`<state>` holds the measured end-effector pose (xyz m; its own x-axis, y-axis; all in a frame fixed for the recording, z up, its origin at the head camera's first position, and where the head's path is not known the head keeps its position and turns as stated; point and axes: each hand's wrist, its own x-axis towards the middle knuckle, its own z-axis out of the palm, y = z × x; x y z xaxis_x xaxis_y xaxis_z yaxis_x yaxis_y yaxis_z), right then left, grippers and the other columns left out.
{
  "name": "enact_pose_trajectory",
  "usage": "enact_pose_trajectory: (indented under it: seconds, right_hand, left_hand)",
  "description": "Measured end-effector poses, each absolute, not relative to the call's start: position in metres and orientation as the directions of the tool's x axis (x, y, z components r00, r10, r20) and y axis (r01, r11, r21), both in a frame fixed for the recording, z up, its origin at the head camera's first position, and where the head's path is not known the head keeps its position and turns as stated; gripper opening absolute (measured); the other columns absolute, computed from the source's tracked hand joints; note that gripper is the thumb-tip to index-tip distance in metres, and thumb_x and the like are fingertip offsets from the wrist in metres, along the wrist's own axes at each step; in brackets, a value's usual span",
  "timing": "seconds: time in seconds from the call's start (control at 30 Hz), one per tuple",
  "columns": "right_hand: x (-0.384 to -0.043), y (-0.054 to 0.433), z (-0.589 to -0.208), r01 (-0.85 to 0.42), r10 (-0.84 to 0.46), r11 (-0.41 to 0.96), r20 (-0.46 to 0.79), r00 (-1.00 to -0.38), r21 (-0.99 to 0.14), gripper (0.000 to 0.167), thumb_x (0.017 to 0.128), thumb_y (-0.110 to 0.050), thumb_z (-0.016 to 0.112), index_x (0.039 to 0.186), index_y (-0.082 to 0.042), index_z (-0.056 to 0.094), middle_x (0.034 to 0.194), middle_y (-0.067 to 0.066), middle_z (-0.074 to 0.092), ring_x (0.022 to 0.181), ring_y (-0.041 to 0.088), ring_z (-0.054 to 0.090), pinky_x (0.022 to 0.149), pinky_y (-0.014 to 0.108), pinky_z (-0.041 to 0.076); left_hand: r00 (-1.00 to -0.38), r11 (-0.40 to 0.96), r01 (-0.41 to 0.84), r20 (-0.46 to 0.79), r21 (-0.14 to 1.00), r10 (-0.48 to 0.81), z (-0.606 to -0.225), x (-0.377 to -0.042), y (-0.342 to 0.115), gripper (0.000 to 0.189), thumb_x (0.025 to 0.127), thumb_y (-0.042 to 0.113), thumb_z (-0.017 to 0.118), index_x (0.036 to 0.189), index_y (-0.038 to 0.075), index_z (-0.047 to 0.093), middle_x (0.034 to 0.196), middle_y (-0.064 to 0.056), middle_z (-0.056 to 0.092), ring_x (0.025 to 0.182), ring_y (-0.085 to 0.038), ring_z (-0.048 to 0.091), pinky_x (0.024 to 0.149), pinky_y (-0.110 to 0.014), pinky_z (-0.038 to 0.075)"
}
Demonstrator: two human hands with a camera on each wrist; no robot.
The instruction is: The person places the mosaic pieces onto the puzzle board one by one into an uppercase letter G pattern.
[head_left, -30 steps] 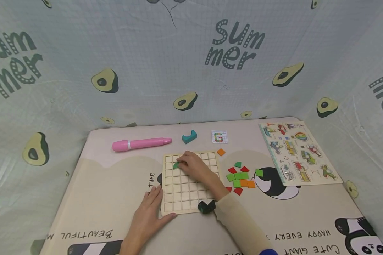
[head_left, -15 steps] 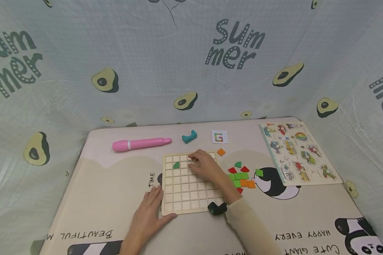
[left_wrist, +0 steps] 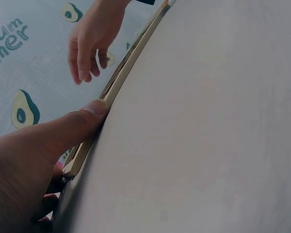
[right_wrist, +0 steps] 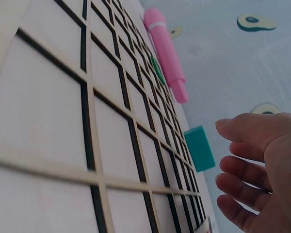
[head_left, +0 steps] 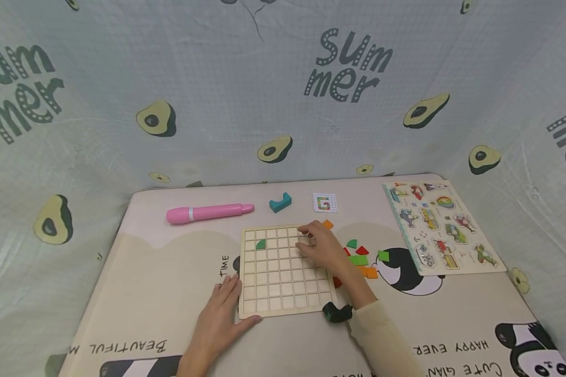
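A wooden grid board (head_left: 274,289) lies on the table with a green quarter-circle tile (head_left: 261,244) in a cell near its far left corner. My left hand (head_left: 219,320) rests at the board's near left corner, its thumb (left_wrist: 94,108) touching the front edge and its fingers extended along the left side. Over the far right part of the board hovers my right hand (head_left: 327,251), fingers loosely bent and holding nothing. Just right of the board lie loose tiles: green squares (head_left: 358,260), red pieces (head_left: 362,251) and orange squares (head_left: 371,272), partly hidden behind the right hand and forearm.
Behind the board are a pink pen-shaped object (head_left: 209,213), a teal notched block (head_left: 280,202) and a small card with a coloured G pattern (head_left: 324,202). A picture puzzle board (head_left: 445,228) lies at the right. An avocado-print sheet (head_left: 217,104) hangs around the table.
My right hand has let go of the green quarter-circle tile in its cell and moved right across the board toward the loose tiles. The left hand has stayed put.
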<state>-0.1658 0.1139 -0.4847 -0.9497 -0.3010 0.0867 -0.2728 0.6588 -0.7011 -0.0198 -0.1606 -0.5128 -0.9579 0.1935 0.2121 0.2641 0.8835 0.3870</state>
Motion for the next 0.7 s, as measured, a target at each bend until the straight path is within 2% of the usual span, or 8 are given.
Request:
enact_pose_trajectory:
  seconds: [0.2, 0.37, 0.7]
  right_hand:
    - [-0.161, 0.134, -0.481, -0.285, -0.279, 0.67, 0.124, -0.952, -0.685, 0.04, 0.093, -0.023, 0.071, 0.128, -0.006, 0.064, 0.117, 0.008, 0.064, 0.104, 0.023, 0.061, 0.089, 0.041, 0.059]
    - [-0.159, 0.155, -0.475, -0.3, -0.265, 0.678, 0.158, -0.951, -0.671, 0.04, 0.093, -0.022, 0.071, 0.127, -0.003, 0.063, 0.118, 0.01, 0.063, 0.105, 0.027, 0.06, 0.09, 0.045, 0.058]
    - [-0.148, 0.193, -0.476, -0.22, -0.184, 0.724, 0.124, -0.975, -0.654, 0.041, 0.093, -0.023, 0.07, 0.129, -0.003, 0.063, 0.121, 0.011, 0.062, 0.105, 0.027, 0.059, 0.09, 0.045, 0.058]
  left_hand:
    - [-0.949, 0.882, 0.284, 0.244, 0.375, 0.202, -0.513, -0.021, -0.161, 0.094, 0.07, 0.057, 0.082, 0.137, -0.005, 0.058, 0.148, -0.019, 0.054, 0.141, -0.034, 0.048, 0.121, -0.045, 0.034]
    - [-0.957, 0.883, 0.266, 0.214, 0.388, 0.195, -0.512, -0.02, -0.161, 0.094, 0.072, 0.058, 0.081, 0.138, -0.005, 0.057, 0.149, -0.019, 0.053, 0.142, -0.034, 0.047, 0.123, -0.045, 0.034]
    - [-0.963, 0.885, 0.254, 0.186, 0.39, 0.194, -0.511, -0.02, -0.163, 0.094, 0.073, 0.059, 0.08, 0.138, -0.004, 0.056, 0.15, -0.018, 0.052, 0.143, -0.033, 0.046, 0.124, -0.045, 0.034]
